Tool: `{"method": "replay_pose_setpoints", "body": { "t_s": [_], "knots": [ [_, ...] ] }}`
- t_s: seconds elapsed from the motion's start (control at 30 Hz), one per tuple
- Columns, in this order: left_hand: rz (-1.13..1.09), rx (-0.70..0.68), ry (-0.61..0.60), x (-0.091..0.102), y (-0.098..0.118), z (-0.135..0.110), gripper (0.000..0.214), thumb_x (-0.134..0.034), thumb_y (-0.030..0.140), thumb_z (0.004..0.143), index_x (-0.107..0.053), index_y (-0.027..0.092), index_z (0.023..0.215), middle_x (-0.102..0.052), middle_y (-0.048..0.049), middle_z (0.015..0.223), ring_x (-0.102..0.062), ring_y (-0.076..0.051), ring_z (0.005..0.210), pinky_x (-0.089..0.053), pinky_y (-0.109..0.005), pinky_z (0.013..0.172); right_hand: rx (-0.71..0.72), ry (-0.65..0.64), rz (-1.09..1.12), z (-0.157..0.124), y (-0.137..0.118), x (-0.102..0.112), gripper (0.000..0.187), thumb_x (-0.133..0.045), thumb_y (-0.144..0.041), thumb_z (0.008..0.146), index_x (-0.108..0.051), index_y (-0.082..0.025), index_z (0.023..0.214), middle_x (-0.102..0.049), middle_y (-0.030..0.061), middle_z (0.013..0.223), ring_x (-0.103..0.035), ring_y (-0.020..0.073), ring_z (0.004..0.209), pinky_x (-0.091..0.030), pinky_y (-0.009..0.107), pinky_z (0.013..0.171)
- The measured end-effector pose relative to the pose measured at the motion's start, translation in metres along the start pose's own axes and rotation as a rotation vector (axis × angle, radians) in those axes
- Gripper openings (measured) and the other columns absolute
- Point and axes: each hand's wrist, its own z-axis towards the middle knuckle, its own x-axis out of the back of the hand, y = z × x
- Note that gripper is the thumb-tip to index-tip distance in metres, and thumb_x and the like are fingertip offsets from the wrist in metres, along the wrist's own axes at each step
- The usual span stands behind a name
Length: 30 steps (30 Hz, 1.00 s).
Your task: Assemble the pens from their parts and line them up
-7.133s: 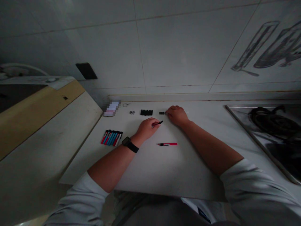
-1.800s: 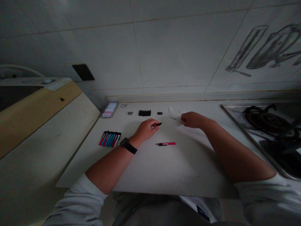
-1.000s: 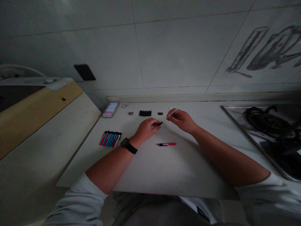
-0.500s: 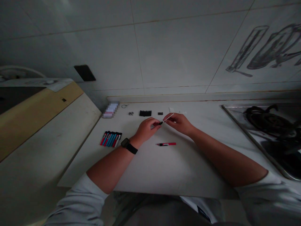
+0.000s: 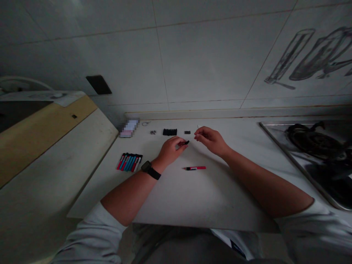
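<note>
My left hand point(image 5: 172, 149), with a dark watch on its wrist, pinches a small black piece point(image 5: 186, 142) that looks like a marker cap. To the right, my right hand point(image 5: 211, 139) hovers over the counter with fingers loosely curled and apart; nothing shows in them. Nearer to me lies a red marker point(image 5: 196, 168) with its tip uncovered. Beyond my hands are a row of black caps point(image 5: 169, 132), a group of small dark pieces point(image 5: 187, 132) and a few tiny metallic pieces point(image 5: 153, 132).
Several red, blue and white markers point(image 5: 129, 162) lie side by side on the left of the white counter point(image 5: 176, 198). A blurred phone-like object point(image 5: 129, 128) and a thin loop point(image 5: 146, 124) are behind them. At right sits a gas stove point(image 5: 316, 146); a tiled wall closes the back.
My right hand has drawn away from the left and slightly upward. The thin white stick it held is no longer visible. My left hand stays with the black piece.
</note>
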Motion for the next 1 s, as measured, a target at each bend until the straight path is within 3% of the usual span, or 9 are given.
{"method": "replay_pose_setpoints", "body": {
  "t_s": [0.17,0.37,0.43,0.57,0.7,0.87,1.0],
  "knots": [
    [0.003,-0.017,-0.005,0.001,-0.001,-0.001,0.008,-0.073,0.023,0.093,-0.070,0.020,0.099,-0.069,-0.0032,0.090,-0.066,-0.017,0.085,-0.054,-0.033,0.082,-0.027,-0.007,-0.054,0.001,-0.003,-0.001,0.030,-0.062,-0.051,0.093,-0.067,-0.021,0.093,-0.074,0.0055,0.088,-0.067,0.0185,0.078,-0.052,0.032,0.076],
    [0.004,0.006,0.016,-0.001,-0.004,-0.002,0.007,-0.070,0.018,0.092,-0.069,0.020,0.098,-0.071,-0.0037,0.093,-0.067,-0.018,0.088,-0.055,-0.034,0.083,-0.069,-0.104,-0.298,0.006,-0.011,0.016,0.033,-0.063,-0.051,0.092,-0.065,-0.022,0.107,-0.074,0.0064,0.093,-0.065,0.0187,0.079,-0.049,0.031,0.074],
    [0.007,0.032,0.030,-0.003,-0.005,-0.002,0.008,-0.071,0.017,0.091,-0.069,0.020,0.099,-0.071,-0.0035,0.093,-0.067,-0.018,0.087,-0.055,-0.033,0.083,-0.123,-0.245,-0.435,0.005,-0.017,0.024,0.029,-0.065,-0.048,0.091,-0.066,-0.022,0.103,-0.074,0.0066,0.093,-0.066,0.0191,0.079,-0.047,0.031,0.073],
    [0.015,0.055,0.028,-0.003,-0.006,-0.001,0.009,-0.071,0.018,0.091,-0.068,0.020,0.099,-0.072,-0.0033,0.092,-0.068,-0.018,0.086,-0.055,-0.033,0.082,-0.138,-0.670,-0.551,-0.004,-0.032,0.025,0.022,-0.074,-0.043,0.084,-0.070,-0.024,0.095,-0.075,0.0054,0.093,-0.066,0.0193,0.079,-0.044,0.030,0.069],
    [0.020,0.051,0.013,-0.002,-0.004,-0.002,0.008,-0.070,0.018,0.091,-0.068,0.021,0.099,-0.072,-0.0034,0.093,-0.068,-0.018,0.086,-0.055,-0.034,0.083,-0.100,-0.869,-0.661,-0.016,-0.045,0.008,0.020,-0.080,-0.038,0.077,-0.072,-0.023,0.089,-0.074,0.0044,0.089,-0.064,0.0199,0.077,-0.039,0.029,0.065],
    [0.005,0.052,0.008,-0.002,-0.006,-0.003,0.008,-0.069,0.019,0.092,-0.068,0.021,0.100,-0.072,-0.0032,0.095,-0.068,-0.017,0.087,-0.055,-0.033,0.083,-0.106,-0.919,-0.719,-0.020,-0.055,-0.004,0.004,-0.074,-0.025,0.079,-0.071,-0.022,0.081,-0.072,0.0043,0.083,-0.063,0.0188,0.072,-0.037,0.029,0.063],
    [0.008,0.055,0.015,-0.002,-0.007,-0.003,0.009,-0.070,0.019,0.091,-0.069,0.021,0.100,-0.072,-0.0032,0.094,-0.068,-0.017,0.086,-0.055,-0.033,0.083,-0.097,-0.838,-0.730,-0.015,-0.051,0.007,0.005,-0.069,-0.027,0.083,-0.070,-0.022,0.084,-0.073,0.0066,0.087,-0.064,0.0210,0.077,-0.038,0.030,0.064]
  ]
}}
